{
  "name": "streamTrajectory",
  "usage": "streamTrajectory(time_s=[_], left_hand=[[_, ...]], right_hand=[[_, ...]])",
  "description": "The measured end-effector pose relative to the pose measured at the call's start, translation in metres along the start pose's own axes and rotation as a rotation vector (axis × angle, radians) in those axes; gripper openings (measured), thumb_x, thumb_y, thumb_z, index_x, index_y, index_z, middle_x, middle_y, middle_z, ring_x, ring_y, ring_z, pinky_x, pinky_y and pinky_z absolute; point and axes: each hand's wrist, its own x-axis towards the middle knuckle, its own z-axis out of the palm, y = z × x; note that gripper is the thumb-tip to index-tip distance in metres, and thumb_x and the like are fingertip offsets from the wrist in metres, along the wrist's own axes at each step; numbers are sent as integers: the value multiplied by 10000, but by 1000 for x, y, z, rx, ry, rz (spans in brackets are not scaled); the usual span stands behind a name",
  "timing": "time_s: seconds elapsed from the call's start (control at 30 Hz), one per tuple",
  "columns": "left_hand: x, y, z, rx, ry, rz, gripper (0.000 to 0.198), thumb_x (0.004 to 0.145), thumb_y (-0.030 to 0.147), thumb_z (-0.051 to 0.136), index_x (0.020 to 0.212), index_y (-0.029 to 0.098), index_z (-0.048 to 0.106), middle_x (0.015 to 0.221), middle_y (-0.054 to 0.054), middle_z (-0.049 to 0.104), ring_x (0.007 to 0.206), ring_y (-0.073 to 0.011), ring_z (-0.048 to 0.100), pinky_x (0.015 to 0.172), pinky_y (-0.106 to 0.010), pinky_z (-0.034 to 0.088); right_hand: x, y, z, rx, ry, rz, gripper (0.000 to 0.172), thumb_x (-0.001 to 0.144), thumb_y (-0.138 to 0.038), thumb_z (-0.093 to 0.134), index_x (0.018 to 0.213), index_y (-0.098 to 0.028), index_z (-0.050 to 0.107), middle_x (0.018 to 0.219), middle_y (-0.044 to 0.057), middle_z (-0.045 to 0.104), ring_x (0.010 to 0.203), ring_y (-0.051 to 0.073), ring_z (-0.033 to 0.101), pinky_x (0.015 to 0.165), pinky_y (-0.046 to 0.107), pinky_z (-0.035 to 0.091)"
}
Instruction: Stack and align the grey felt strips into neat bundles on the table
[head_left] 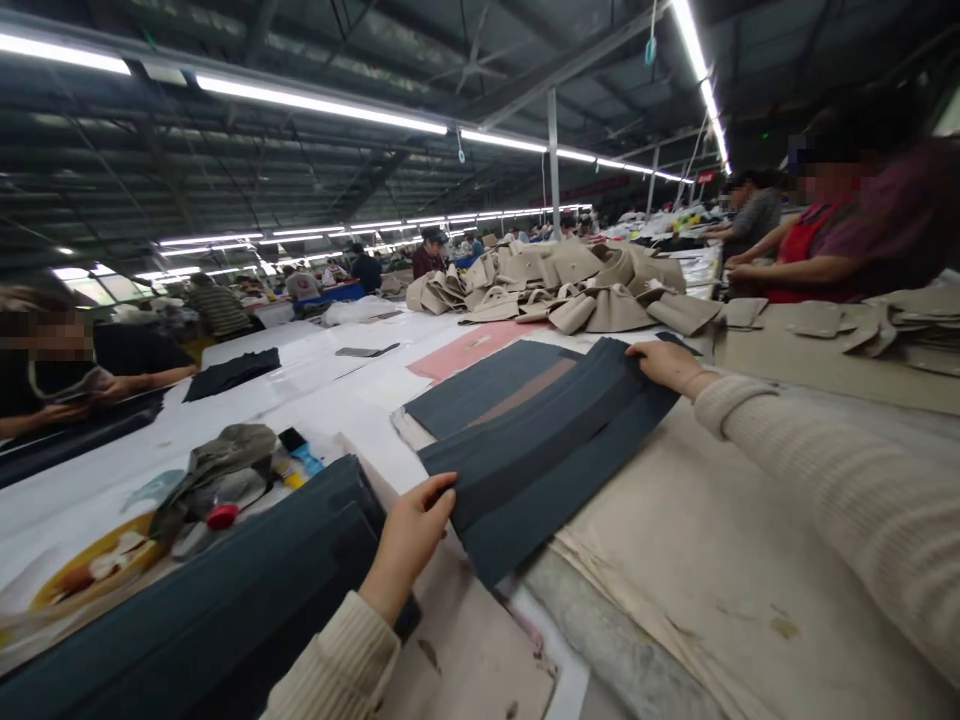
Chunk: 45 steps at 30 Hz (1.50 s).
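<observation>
A dark blue fabric panel with a darker strip along its length stretches between my two hands. My left hand pinches its near left edge between thumb and fingers. At the far right corner, my right hand grips the same panel. Beneath and behind it lies another dark blue piece with a brown strip on it. To the left of my left hand rests a stack of dark blue fabric. Under the held panel's right side spreads a beige sheet-covered surface.
A heap of beige fabric pieces sits at the back, with pink sheets before it. A yellow bowl, a red cap and a blue-handled brush lie left. Co-workers sit left and stand right.
</observation>
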Motion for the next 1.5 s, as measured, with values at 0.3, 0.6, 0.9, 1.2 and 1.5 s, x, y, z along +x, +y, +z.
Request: streamTrajectory(time_s=[0.3, 0.6, 0.9, 1.2, 1.5], left_hand=[[85, -27, 31, 91, 86, 44, 383, 700, 310, 507, 1008, 126, 639, 958, -81, 675, 885, -213, 608, 806, -316, 454], [92, -45, 36, 211, 77, 51, 336, 749, 319, 503, 1026, 181, 633, 1012, -50, 666, 893, -199, 609, 821, -315, 453], [94, -43, 37, 255, 93, 35, 341, 769, 311, 489, 1051, 177, 626, 1012, -51, 663, 910, -206, 602, 840, -316, 447], [90, -42, 40, 290, 104, 25, 329, 783, 324, 488, 1063, 217, 625, 1071, -35, 646, 970, -215, 585, 854, -320, 438], [79, -34, 43, 533, 102, 146, 319, 835, 296, 427, 1093, 233, 602, 985, -59, 619, 885, -186, 582, 787, -259, 437]], right_hand=[[99, -31, 68, -201, -19, 46, 362, 822, -150, 371, 1100, -218, 592, 1058, 134, 609, 943, 211, 546, 784, 333, 324], [124, -36, 127, -246, -98, 105, 357, 817, -148, 379, 1064, -244, 618, 1100, 109, 591, 970, 213, 526, 839, 375, 245], [128, -29, 134, -273, -121, 130, 346, 808, -172, 398, 1059, -256, 621, 1111, 106, 579, 934, 211, 514, 832, 376, 188], [128, -25, 140, -280, -101, 144, 362, 761, -160, 462, 1067, -272, 619, 1134, 112, 571, 943, 223, 505, 830, 381, 177], [138, -5, 160, -374, -55, 86, 366, 752, -191, 475, 1068, -308, 617, 1151, 152, 559, 943, 232, 511, 768, 405, 208]])
